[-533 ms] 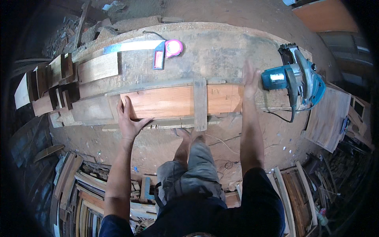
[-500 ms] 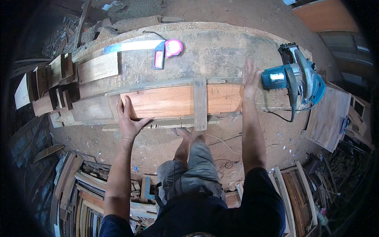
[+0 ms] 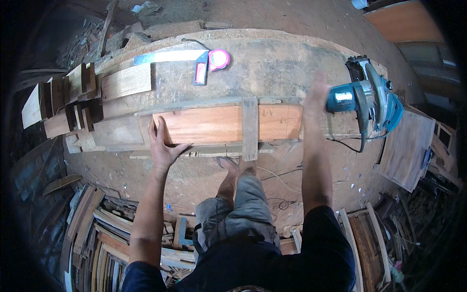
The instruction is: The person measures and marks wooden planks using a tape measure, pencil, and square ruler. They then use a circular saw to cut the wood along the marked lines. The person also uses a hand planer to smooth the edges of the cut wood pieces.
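Observation:
A reddish-brown plank [image 3: 204, 125] lies lengthwise on a worn wooden workbench [image 3: 272, 63]. A narrow grey wooden strip [image 3: 250, 127] crosses the plank upright near its middle. My left hand [image 3: 161, 145] presses flat on the plank's left end, fingers spread. My right hand [image 3: 315, 93] is blurred and stretched out past the plank's right end, fingers apart, holding nothing, close to a blue circular saw [image 3: 367, 102] that rests at the bench's right end.
A pink tape measure [image 3: 219, 59], a red-and-blue flat tool [image 3: 200, 72] and a metal square [image 3: 168, 56] lie at the back of the bench. Wood offcuts [image 3: 63, 104] crowd its left end. Timber piles [image 3: 92, 228] cover the floor near my foot [image 3: 228, 165]. A board [image 3: 406, 146] leans on the right.
My right hand has moved up and to the right, closer to the saw. My left hand stays flat on the plank.

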The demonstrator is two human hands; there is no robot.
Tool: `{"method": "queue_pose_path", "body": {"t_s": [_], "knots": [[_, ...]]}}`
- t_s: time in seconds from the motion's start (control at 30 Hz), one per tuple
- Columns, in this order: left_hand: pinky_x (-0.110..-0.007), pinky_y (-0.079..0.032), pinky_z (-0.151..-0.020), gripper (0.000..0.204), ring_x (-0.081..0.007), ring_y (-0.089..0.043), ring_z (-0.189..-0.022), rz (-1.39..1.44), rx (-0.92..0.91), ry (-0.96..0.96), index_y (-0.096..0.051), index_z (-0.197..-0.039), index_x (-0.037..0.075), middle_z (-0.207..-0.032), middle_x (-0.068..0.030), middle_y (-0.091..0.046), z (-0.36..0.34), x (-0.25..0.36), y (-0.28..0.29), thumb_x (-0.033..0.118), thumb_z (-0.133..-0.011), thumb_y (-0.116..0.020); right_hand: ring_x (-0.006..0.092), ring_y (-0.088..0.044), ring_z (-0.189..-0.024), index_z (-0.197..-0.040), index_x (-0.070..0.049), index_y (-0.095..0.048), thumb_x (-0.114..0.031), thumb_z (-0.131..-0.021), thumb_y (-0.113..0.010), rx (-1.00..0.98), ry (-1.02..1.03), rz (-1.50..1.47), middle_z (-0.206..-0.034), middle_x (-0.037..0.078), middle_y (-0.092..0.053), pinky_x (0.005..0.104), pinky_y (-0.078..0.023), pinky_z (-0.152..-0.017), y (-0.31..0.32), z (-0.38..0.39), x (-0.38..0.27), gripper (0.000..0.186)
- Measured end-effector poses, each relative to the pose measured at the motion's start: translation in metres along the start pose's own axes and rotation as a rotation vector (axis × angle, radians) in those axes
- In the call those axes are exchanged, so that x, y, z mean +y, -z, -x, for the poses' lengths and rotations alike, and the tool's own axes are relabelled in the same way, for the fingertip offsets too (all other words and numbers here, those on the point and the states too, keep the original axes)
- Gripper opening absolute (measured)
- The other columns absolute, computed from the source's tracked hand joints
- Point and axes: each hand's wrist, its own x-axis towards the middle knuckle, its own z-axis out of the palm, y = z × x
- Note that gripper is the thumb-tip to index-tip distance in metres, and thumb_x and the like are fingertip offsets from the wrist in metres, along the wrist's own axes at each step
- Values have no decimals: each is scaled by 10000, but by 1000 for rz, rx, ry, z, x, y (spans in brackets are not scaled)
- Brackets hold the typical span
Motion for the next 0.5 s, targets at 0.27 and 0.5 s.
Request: {"method": "queue_pose_path", "body": {"t_s": [0.27,0.5], "knots": [[-566,-285,-1218,1279,-468,-285,-1497,-101,-3,-70,-289,-1624,130,-1617,-287,-248,-4,16,9,551,-609,-944,308,-608,-1265,-1319,25,-637,-227,-999,-680,-80,319,854,-1313,222,-660,422,-432,-1111,23,29,-76,410],[-658,-143,-1235,1140,-474,-263,-1510,-195,-379,-401,-296,-1620,125,-1616,-282,-299,-53,106,-12,731,-757,-728,417,-583,-1239,-1404,33,-536,-233,-910,-773,-85,477,1504,-1340,272,-605,490,-436,-1075,111,21,-188,609]]}}
